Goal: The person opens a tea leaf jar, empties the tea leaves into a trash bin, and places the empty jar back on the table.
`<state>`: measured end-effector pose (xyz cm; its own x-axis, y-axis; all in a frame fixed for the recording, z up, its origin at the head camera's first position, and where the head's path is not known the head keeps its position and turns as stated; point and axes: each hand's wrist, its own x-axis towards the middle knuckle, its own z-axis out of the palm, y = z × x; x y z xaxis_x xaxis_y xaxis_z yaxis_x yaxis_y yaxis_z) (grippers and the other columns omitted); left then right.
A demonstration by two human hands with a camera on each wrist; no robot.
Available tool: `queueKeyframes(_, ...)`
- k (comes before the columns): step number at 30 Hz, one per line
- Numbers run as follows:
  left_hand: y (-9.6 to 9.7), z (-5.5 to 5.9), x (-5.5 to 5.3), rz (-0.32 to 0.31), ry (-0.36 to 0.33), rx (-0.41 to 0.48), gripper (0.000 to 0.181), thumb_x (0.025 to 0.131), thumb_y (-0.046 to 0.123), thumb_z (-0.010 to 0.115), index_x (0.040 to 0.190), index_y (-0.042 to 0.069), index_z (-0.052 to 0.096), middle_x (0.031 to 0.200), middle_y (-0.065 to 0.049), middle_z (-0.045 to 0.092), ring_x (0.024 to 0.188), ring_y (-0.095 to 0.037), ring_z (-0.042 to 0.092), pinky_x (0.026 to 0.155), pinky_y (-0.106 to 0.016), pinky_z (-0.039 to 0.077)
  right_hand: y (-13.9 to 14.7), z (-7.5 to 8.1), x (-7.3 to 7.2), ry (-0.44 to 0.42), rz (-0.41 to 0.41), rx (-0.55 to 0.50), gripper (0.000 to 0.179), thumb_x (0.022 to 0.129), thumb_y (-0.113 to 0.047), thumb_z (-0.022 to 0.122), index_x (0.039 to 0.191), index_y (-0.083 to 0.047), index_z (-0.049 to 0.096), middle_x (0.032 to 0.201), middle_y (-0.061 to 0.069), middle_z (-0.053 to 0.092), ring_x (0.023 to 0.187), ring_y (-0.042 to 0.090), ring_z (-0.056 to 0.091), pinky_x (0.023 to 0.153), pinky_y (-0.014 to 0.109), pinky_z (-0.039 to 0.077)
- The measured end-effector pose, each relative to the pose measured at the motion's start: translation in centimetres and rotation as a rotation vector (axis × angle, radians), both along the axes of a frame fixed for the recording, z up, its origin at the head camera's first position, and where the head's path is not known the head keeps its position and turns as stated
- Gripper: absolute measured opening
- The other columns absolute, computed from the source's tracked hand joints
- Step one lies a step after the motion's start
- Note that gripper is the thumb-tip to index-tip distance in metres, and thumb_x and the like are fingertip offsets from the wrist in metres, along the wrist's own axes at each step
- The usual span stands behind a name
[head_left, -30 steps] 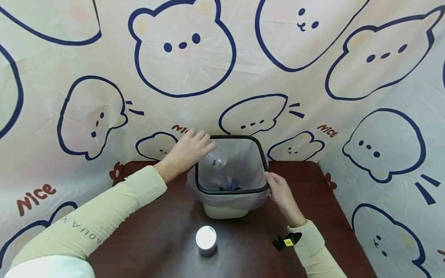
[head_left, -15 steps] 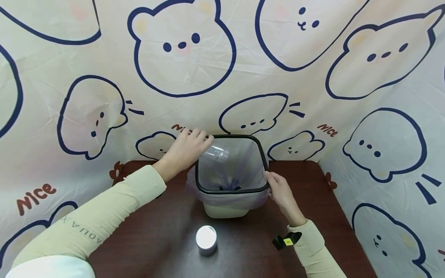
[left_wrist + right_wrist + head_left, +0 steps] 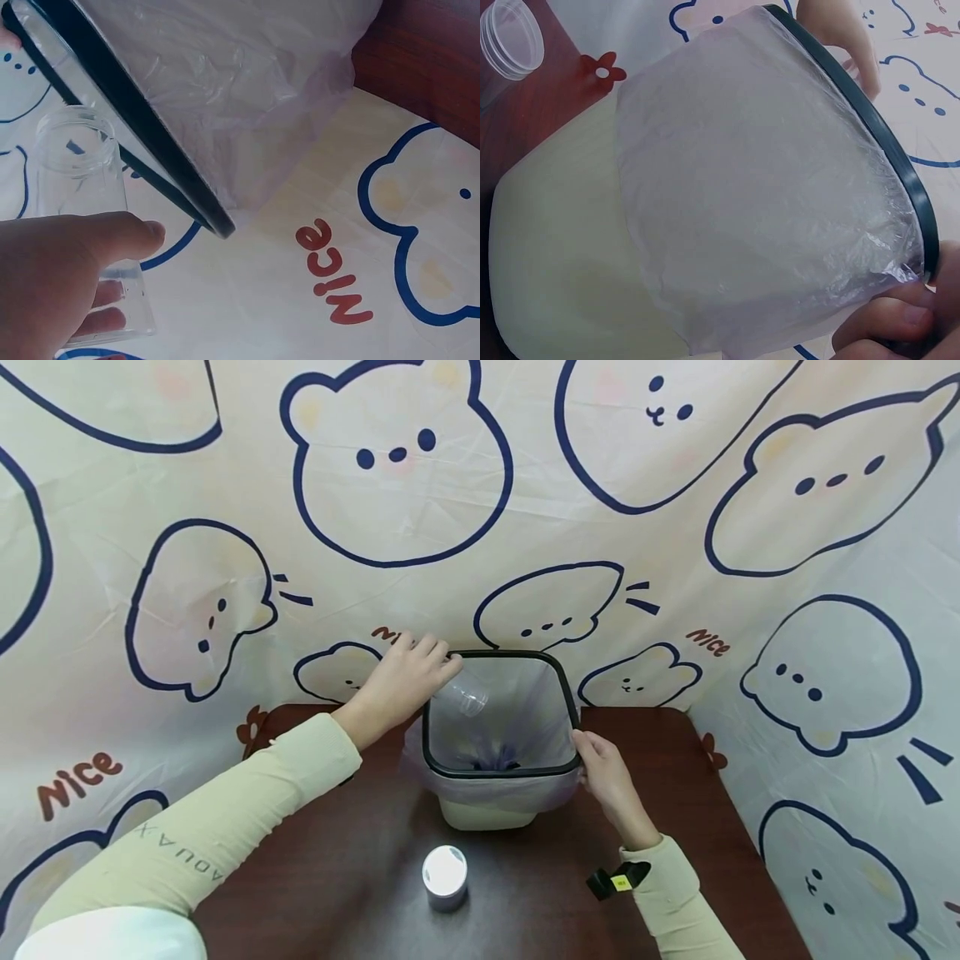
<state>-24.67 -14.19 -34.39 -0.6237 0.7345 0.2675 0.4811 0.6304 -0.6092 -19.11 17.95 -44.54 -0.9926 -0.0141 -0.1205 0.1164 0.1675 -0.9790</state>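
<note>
My left hand (image 3: pixel 408 681) grips a clear plastic jar (image 3: pixel 465 693) over the left side of a trash bin. In the head view the jar slants with its open mouth down into the bin. The left wrist view shows thumb and fingers round the jar's body (image 3: pixel 82 180), its threaded mouth beside the bin's dark rim. The bin (image 3: pixel 487 816) is pale, with a dark rim frame (image 3: pixel 566 693) and a thin purplish bag (image 3: pixel 487 793) folded over the outside. My right hand (image 3: pixel 607 781) holds the rim's right side, fingers at the bag's edge in the right wrist view.
A short round container with a white top (image 3: pixel 445 877) stands on the dark brown table (image 3: pixel 337 860) in front of the bin. Behind and to the right hangs a pale sheet (image 3: pixel 420 527) with cartoon bears. Dark bits (image 3: pixel 495 766) lie at the bin's bottom.
The jar swung up to nearly level half a second ago, and its mouth is now tipped down again. The right hand and the bin have stayed in place.
</note>
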Motion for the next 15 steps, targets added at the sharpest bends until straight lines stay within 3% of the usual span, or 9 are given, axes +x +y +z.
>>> queueKeyframes(15, -0.2, 0.08, 0.04, 0.022, -0.1, 0.074, 0.047, 0.085, 0.001, 0.08, 0.125, 0.008, 0.056, 0.113, -0.016, 0.062, 0.106, -0.031, 0.058, 0.088, -0.042, 0.052, 0.13, 0.0, 0.04, 0.003, -0.008, -0.007, 0.04, 0.109, -0.031, 0.048, 0.076, -0.009, 0.042, 0.061, -0.004, 0.034, 0.05, 0.01, 0.033, 0.047, 0.022, 0.027)
